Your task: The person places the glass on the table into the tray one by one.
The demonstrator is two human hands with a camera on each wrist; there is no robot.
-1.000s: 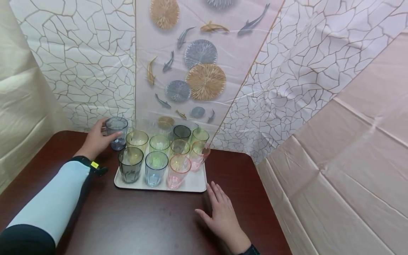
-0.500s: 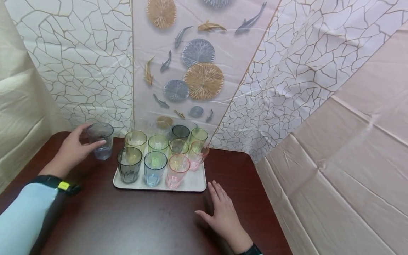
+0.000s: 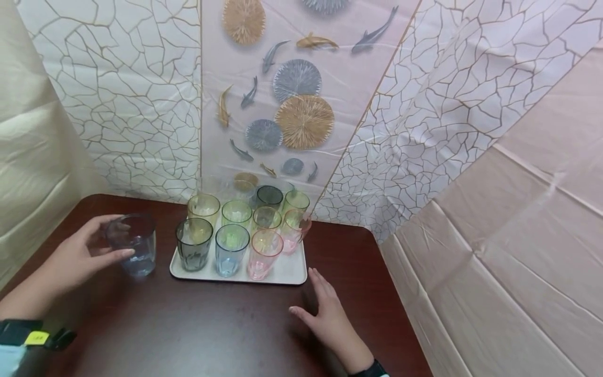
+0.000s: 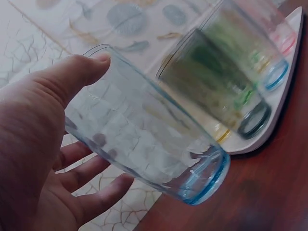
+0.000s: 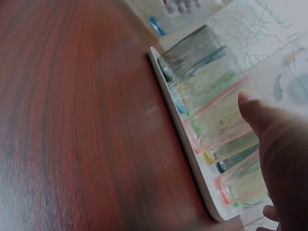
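My left hand holds a clear blue-tinted drinking glass to the left of the tray, thumb on the near side and fingers behind. In the left wrist view the thumb lies at the rim of this glass. It is upright in the head view; whether its base touches the table cannot be told. My right hand lies by the tray's front right corner, fingers extended, holding nothing. On the white tray stand several glasses, with a grey glass, a light blue glass and a pink glass in front.
Behind these are a yellow glass, a green glass, a dark glass and others, standing close together. The dark red-brown table extends in front of the tray. A patterned cloth hangs behind its back edge.
My left hand has carried the blue-tinted glass from beside the tray's back left corner leftward and toward me. My right hand and the glasses on the tray have stayed in place.
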